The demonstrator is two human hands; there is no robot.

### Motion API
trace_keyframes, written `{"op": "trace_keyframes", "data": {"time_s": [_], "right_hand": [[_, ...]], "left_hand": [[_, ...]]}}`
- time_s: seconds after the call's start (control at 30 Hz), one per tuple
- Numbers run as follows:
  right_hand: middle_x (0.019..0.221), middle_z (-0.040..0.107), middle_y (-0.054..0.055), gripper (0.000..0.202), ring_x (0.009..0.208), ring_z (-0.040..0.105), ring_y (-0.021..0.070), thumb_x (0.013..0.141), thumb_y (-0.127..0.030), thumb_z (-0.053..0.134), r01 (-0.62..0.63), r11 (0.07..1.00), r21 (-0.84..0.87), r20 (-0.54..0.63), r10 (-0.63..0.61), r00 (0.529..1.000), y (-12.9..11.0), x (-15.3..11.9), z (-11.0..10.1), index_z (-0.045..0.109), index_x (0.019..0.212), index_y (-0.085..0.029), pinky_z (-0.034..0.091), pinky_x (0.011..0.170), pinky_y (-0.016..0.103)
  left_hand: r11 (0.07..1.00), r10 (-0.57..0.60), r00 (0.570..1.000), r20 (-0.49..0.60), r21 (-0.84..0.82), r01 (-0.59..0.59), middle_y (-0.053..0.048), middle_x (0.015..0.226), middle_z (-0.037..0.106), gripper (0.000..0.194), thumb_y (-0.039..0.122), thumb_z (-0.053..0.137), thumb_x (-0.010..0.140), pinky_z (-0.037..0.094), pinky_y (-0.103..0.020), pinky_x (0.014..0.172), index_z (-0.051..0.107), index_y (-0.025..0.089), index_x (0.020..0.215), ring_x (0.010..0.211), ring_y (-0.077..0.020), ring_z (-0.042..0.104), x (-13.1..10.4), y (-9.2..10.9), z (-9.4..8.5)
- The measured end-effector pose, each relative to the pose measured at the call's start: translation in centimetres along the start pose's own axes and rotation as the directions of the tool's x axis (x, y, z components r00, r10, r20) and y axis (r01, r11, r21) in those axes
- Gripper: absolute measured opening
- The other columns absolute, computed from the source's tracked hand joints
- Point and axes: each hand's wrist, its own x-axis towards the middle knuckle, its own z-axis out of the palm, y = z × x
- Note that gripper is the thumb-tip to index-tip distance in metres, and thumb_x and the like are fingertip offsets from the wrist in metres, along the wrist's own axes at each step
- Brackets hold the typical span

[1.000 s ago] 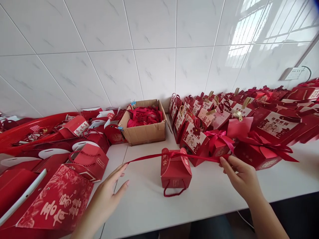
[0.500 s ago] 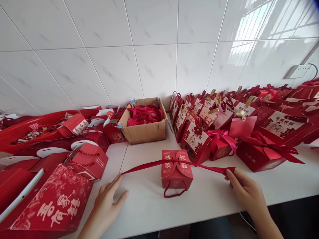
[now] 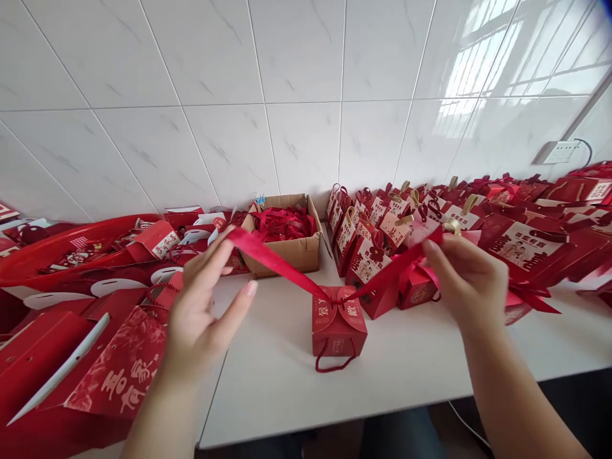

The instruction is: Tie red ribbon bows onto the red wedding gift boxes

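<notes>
A small red gift box (image 3: 338, 328) with pale lettering and a red cord handle stands on the white table (image 3: 277, 395). A red ribbon (image 3: 272, 255) passes through the slots in its top flaps, and both ends rise from there in a V. My left hand (image 3: 205, 299) holds one end up between its fingers, the thumb standing apart. On the other side my right hand (image 3: 466, 274) pinches the opposite end between thumb and fingers, in front of the finished boxes.
Behind the gift box sits a cardboard box (image 3: 291, 254) full of red ribbons. Many gift boxes (image 3: 519, 245) crowd the right side, some with bows. At left are a red plastic basket (image 3: 119, 223) and more red boxes (image 3: 115, 370). A tiled wall (image 3: 306, 146) closes the back.
Both hands have risen from near the table, lifting the ribbon's ends from a nearly flat line into a V. The gift box stays on the table.
</notes>
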Motion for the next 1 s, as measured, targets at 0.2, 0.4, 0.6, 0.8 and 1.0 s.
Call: {"op": "trace_keyframes", "data": {"time_s": [0.2,0.4,0.6,0.8,1.0], "right_hand": [[0.073,0.06,0.003,0.017,0.062,0.052,0.0121,0.086,-0.03,0.062,0.363,0.927,0.095,0.259,-0.375,0.89,-6.1,4.1,5.7,0.065,0.075,-0.017,0.041,0.052,0.025],[0.07,0.059,0.001,0.022,0.062,0.052,0.0106,0.087,-0.034,0.061,0.33,0.917,0.225,0.26,-0.383,0.886,-7.7,3.7,7.7,0.067,0.075,-0.017,0.04,0.054,0.023],[0.069,0.059,0.001,0.019,0.06,0.051,0.0101,0.086,-0.031,0.063,0.271,0.925,0.267,0.243,-0.337,0.91,-7.4,3.8,7.8,0.067,0.075,-0.016,0.041,0.056,0.024],[0.07,0.06,0.002,0.025,0.058,0.053,0.0115,0.089,-0.039,0.058,0.117,0.966,0.232,0.246,-0.174,0.954,-5.7,2.6,6.0,0.067,0.087,-0.016,0.042,0.052,0.024],[0.125,0.06,0.016,0.048,0.115,0.058,0.0284,0.089,-0.046,0.058,0.022,0.999,0.032,0.587,-0.036,0.809,0.9,-5.7,2.9,0.054,0.128,-0.018,0.049,0.096,0.043]], "left_hand": [[0.913,0.407,0.893,0.194,-0.058,-0.403,-0.001,0.148,0.045,0.054,0.025,0.055,0.089,0.04,-0.045,0.111,0.042,0.029,0.141,0.137,-0.0241,0.038,5.1,5.6,2.5],[0.856,0.512,0.839,0.187,-0.03,-0.516,-0.003,0.147,0.046,0.055,0.021,0.054,0.088,0.034,-0.047,0.113,0.041,0.028,0.141,0.137,-0.0236,0.039,5.6,6.6,3.5],[0.858,0.504,0.836,0.216,-0.017,-0.513,-0.002,0.151,0.039,0.057,0.024,0.053,0.089,0.029,-0.047,0.116,0.037,0.03,0.143,0.141,-0.023,0.033,5.9,6.4,3.2],[0.97,0.033,0.939,0.343,0.215,-0.112,-0.013,0.16,0.011,0.063,0.046,0.054,0.088,0.023,-0.061,0.114,0.037,0.022,0.144,0.148,-0.0353,0.005,3.7,3.0,4.3],[0.977,-0.192,0.67,0.717,0.075,0.2,-0.013,0.15,0.039,0.06,0.058,0.043,0.09,0.032,-0.054,0.113,0.045,0.023,0.139,0.141,-0.0312,0.033,-3.3,-1.3,7.2]]}}
